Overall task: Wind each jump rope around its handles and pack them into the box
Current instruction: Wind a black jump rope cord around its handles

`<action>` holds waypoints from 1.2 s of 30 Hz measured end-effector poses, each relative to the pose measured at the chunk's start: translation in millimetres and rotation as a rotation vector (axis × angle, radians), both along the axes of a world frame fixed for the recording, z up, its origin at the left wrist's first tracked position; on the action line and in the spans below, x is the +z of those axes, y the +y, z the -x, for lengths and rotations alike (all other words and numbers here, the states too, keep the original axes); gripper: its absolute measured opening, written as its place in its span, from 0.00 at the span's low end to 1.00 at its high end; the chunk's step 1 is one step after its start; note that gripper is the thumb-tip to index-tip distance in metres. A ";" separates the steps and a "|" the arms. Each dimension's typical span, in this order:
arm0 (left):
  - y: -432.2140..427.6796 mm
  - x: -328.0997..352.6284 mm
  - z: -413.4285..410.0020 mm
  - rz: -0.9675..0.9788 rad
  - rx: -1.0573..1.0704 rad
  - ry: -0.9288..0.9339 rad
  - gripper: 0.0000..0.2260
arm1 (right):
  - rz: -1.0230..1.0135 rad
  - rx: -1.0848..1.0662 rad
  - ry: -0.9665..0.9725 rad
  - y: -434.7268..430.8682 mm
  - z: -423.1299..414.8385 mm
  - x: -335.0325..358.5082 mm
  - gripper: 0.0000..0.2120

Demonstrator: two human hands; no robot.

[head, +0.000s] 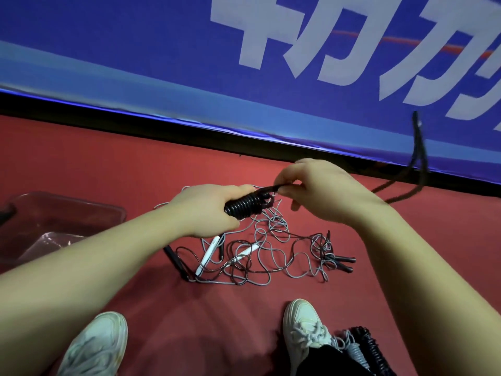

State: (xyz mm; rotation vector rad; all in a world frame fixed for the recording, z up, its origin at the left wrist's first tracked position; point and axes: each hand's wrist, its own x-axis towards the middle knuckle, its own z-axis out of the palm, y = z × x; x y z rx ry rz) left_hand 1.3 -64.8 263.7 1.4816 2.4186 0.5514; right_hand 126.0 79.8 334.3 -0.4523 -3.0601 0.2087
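Item in hand: one black jump rope (245, 205), most of its cord laid in close turns around the paired handles, held above the red floor (113, 164). Left hand (206, 210): clenched around the wound bundle at its near end. Right hand (320, 191): thumb and fingers pinching the cord just beyond the last turn. Loose tail (418, 147): runs out to the right and up in front of the blue banner (135, 50), blurred, so its full length cannot be told. Step judged in hand: winding, near the finish for this rope. Next move calls for the tail to be drawn in and lapped over the coil, the end tucked so that the turns hold, and the bundle then carried left to the box (81, 202), a clear tub on the floor well apart from the hands; its contents are unclear. Outstanding: a tangle of ropes (271, 256) on the floor below the hands, thin grey and dark cords with white and black handles, none wound. Also noted: wound bundles (360, 348) lying beside the right shoe (303, 327), outside the box.
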 end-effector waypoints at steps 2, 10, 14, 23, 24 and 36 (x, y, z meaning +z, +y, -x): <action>1.3 -2.8 3.1 -0.112 0.004 -0.129 0.30 | -0.261 0.096 0.223 -2.8 3.0 -6.8 0.09; 2.0 13.9 17.3 -0.732 0.142 -0.806 0.32 | -0.274 0.166 0.684 2.6 18.5 -50.9 0.27; -9.3 24.0 33.7 -0.926 0.213 -0.971 0.29 | 0.345 -0.080 0.562 16.9 16.8 -61.4 0.17; -29.6 16.8 30.1 -0.528 -0.433 -1.286 0.34 | 1.034 -0.042 0.304 31.0 25.1 -65.9 0.12; -30.1 14.5 28.4 -0.454 -0.472 -1.287 0.33 | 0.957 -0.027 0.284 32.2 24.4 -60.8 0.12; -3.7 -5.4 -9.6 0.226 -0.165 -0.434 0.20 | 0.159 0.056 -0.034 5.9 48.2 -42.4 0.08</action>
